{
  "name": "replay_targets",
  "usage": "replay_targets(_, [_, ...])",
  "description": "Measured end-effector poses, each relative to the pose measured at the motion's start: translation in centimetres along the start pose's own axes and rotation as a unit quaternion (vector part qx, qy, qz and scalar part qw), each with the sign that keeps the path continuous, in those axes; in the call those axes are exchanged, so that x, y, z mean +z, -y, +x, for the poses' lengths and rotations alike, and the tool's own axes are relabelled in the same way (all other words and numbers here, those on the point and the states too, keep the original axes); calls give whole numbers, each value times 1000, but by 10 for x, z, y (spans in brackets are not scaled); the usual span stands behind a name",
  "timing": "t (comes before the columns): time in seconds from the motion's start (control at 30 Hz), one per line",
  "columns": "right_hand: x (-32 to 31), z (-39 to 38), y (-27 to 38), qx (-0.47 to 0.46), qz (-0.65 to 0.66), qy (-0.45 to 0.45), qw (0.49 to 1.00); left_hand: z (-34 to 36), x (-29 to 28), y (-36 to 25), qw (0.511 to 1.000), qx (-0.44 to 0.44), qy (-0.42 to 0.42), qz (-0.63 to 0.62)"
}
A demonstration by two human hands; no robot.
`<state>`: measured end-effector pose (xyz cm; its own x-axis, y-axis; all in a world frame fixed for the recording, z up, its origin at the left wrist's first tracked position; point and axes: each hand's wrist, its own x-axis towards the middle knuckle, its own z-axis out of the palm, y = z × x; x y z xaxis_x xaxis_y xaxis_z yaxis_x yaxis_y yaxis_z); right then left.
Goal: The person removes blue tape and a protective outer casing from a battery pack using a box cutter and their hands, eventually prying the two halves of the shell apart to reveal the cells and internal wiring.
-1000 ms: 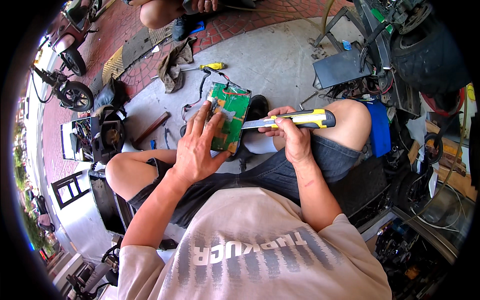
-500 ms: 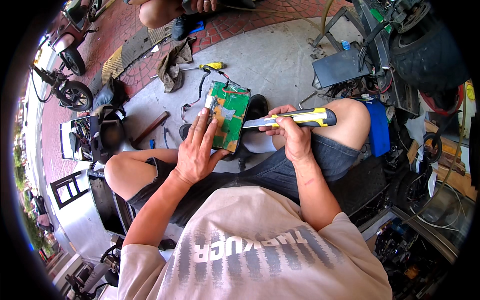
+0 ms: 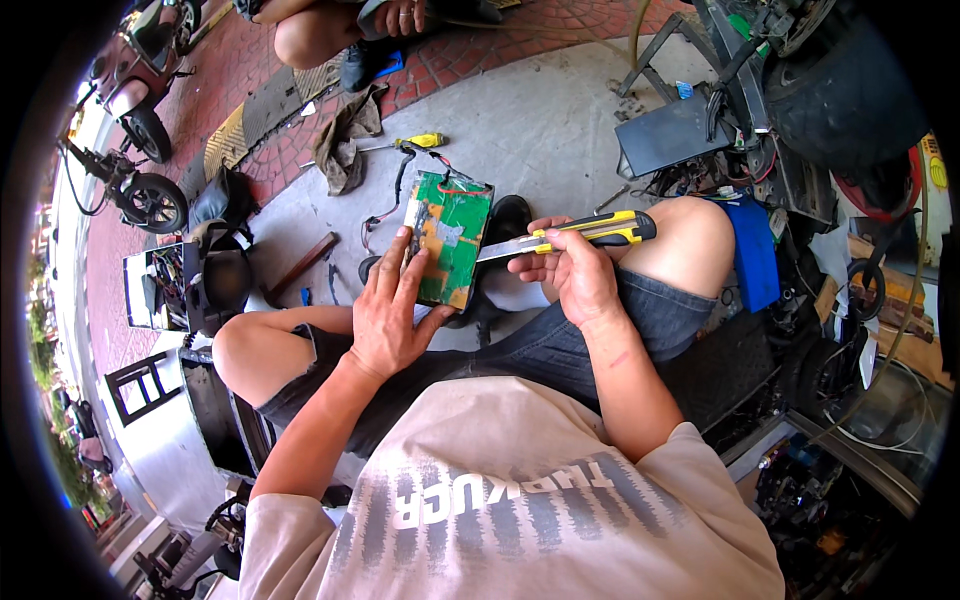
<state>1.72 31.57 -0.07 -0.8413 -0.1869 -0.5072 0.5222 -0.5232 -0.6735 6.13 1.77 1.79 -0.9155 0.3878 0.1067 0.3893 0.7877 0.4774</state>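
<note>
A green-topped battery pack [image 3: 463, 225] with orange patches, clear film and red and black wires is tilted up between my feet. My left hand [image 3: 393, 315] grips its near left part, fingers spread over the top and thumb along the near edge. In my right hand [image 3: 580, 277] is a yellow and black utility knife [image 3: 597, 231], its handle between thumb and fingers. The knife's extended blade [image 3: 503, 247] points left and meets the pack's right edge. Whether the tip goes into the side is hidden.
Beyond the pack lie a yellow-handled screwdriver [image 3: 420, 140] and a crumpled rag [image 3: 345, 145]. A hammer [image 3: 302, 268] rests at left. On the right are a flat dark panel [image 3: 672, 135] and a tyre [image 3: 845, 105]. Another person's knee [image 3: 303, 40] shows at the far edge.
The knife and my right hand have shifted slightly left, the handle angled a little more upward to the right. My left hand stays on the pack, its fingers slightly lower.
</note>
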Motion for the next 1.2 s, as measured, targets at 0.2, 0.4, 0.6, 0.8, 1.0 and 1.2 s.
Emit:
replay_targets(0.2, [4, -9, 19, -61, 23, 2, 998, 46, -17, -35, 996, -66, -17, 58])
replay_targets(0.4, [6, -13, 29, -90, 44, -4, 995, 92, -14, -53, 981, -136, 70, 118])
replay_targets(0.6, [-7, -8, 26, -62, 59, 0, 996, 100, -18, -52, 980, -132, 85, 118])
replay_targets(0.8, [4, -16, 18, 2, -63, -11, 998, 98, -25, -33, 987, -129, 55, 80])
replay_targets(1.0, [20, -6, -6, -4, -89, 18, 996, 95, -35, -7, 991, -130, 22, 35])
replay_targets(1.2, [37, 18, -33, 48, -64, 24, 996, 83, -43, 13, 978, -203, 41, -9])
